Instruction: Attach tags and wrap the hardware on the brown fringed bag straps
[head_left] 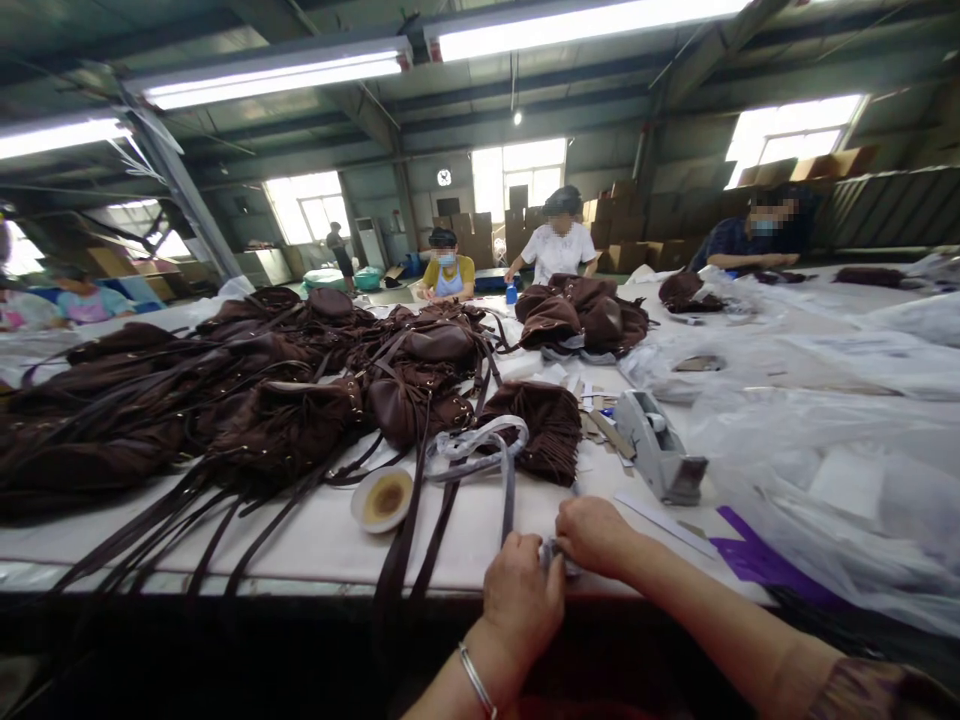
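At the table's front edge my left hand (523, 590) and my right hand (596, 535) are close together, fingers closed. Between them is a strap wrapped in greyish plastic (508, 495), which runs back and loops over the table. Just beyond the hands lies a dark brown fringed bag (536, 430), and the wrapped strap seems to belong to it. My fingers partly hide the spot where they meet the strap. A bracelet circles my left wrist.
Brown bags (285, 425) are heaped on the left, their straps hanging over the edge. Nearby are a bowl of brownish paste (382, 498), a grey tape dispenser (656, 445), cardboard strips (613, 432), purple material (772, 570) and clear plastic bags (832, 490). Several co-workers sit or stand beyond.
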